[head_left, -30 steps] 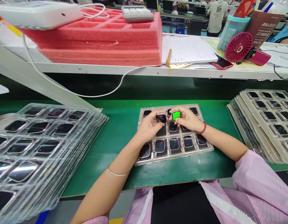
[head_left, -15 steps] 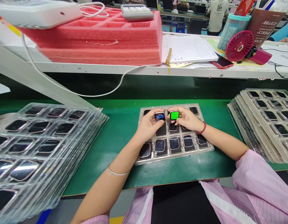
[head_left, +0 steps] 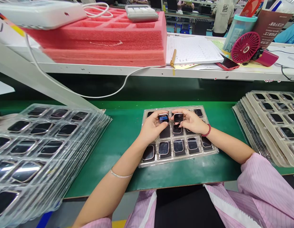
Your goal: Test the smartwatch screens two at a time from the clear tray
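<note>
Small, light, glass-faced and likely slippery: left hand [head_left: 153, 126] pinching one lit watch body [head_left: 163, 118], right hand [head_left: 190, 121] another [head_left: 178, 117], fingers closed on the edges, above the tray [head_left: 210, 152].

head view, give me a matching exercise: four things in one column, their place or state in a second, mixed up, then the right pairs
Things:
1. watch in left hand
2. watch in right hand
3. pink foam trays
4. pink fan

Place or state:
A. stacked on the shelf, at its left
B. screen dark
C. on the shelf at right, beside the teal cup
D. screen lit blue

Pairs: 1-D, 2-B, 3-A, 4-C
</note>
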`<state>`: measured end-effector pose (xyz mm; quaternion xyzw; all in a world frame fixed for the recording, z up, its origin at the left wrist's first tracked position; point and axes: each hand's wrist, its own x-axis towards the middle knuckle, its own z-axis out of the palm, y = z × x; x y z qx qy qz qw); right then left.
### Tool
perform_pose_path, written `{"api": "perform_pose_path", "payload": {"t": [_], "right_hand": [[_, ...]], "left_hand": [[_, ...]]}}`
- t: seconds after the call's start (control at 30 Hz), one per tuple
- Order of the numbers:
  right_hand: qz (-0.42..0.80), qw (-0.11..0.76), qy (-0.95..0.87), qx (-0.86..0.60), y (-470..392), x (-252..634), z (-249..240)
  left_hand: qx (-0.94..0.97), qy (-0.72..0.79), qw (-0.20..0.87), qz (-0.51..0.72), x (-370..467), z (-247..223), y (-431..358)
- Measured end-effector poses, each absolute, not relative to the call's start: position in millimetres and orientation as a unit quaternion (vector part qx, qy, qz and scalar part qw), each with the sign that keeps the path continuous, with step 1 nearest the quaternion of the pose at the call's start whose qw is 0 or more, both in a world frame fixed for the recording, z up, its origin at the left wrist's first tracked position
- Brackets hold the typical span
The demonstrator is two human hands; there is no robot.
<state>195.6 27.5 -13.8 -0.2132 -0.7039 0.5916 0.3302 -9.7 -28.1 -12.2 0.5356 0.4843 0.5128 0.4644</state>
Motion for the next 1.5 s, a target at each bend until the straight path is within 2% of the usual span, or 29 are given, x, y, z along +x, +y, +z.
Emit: {"api": "perform_pose_path", "payload": {"t": [0.73,1.0,1.13,1.23,1.5], "right_hand": [[0.587,0.33,-0.695,-0.251,28,196,-19],[0.705,0.343,-0.564,-0.258,32,196,-12],[0.829,0.284,-0.414,-0.246,36,200,3],[0.874,0.257,-0.337,-0.239,41,203,8],[0.851,0.266,-0.382,-0.242,43,204,-4]], "left_hand": [[0.525,0.477,0.483,0.514,-10,-17,-26],[0.446,0.425,0.57,0.544,-12,-7,-26],[0.351,0.389,0.662,0.536,-18,3,-24],[0.298,0.384,0.709,0.511,-24,6,-20],[0.36,0.413,0.657,0.518,-24,-2,-19]]}}
